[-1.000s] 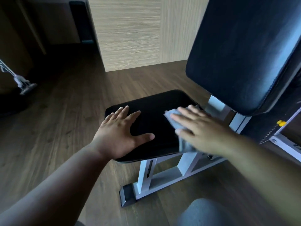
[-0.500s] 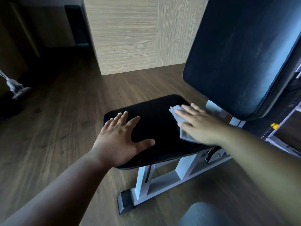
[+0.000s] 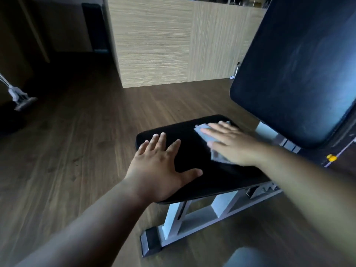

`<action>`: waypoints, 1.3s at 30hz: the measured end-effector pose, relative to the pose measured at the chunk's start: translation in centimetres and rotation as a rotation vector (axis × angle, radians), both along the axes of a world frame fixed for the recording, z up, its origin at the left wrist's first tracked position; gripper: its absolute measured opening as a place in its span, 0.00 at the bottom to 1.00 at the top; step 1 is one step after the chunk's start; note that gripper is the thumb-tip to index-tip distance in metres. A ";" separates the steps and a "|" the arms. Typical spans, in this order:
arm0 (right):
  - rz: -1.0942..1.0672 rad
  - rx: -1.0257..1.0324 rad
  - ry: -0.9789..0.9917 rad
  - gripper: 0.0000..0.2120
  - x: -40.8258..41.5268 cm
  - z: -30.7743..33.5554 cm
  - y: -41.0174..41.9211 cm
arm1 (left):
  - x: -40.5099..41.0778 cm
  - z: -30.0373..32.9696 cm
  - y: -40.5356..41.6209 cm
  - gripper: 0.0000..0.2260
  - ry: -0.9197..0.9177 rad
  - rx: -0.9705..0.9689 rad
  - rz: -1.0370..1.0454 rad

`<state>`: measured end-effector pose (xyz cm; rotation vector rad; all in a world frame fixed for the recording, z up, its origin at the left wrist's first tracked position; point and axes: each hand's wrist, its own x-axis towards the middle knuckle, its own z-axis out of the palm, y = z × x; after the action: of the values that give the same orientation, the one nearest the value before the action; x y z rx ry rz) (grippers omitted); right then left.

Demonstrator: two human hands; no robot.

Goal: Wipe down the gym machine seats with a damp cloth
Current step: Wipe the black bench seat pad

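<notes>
Pressing flat on the seat [image 3: 194,151], the right hand [image 3: 234,146] lies with fingers straight and together on top of a cloth [image 3: 207,136], pinning it rather than clutching it. The cloth is thin, pale grey-blue and crumpled, its corners poking out past the fingertips on the far side and below the thumb on the near side; it sits on the far right part of the seat, close to where the backrest [image 3: 300,70] begins. The left hand [image 3: 159,166] rests palm down on the near left part of the seat, fingers spread apart and holding nothing, thumb stretched toward the right.

The seat is a matte black pad, roughly rectangular with rounded corners and a thick, soft-looking edge. The backrest rises at a tilt on the right, a large dark slab with a rounded lower corner, a faint sheen and pale smudges across its surface. Under the seat stands a frame [image 3: 200,214] of white square metal tubing ending in a dark foot cap on the floor [image 3: 77,147], which is brown wood-grain planking. A small yellow knob [image 3: 331,158] shows at the right. Beyond the seat stands a light panel [image 3: 154,41] with fine horizontal grain.
</notes>
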<state>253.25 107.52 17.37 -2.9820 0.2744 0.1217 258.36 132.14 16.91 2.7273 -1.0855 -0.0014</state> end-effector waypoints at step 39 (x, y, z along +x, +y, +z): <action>0.037 -0.041 -0.033 0.27 9.0 0.2 11.3 | 1.1 1.5 6.9 0.51 0.377 -0.058 0.208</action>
<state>262.22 118.86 17.53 -3.0272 0.2208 0.0723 259.41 139.00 18.43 2.6260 -0.6850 -0.4258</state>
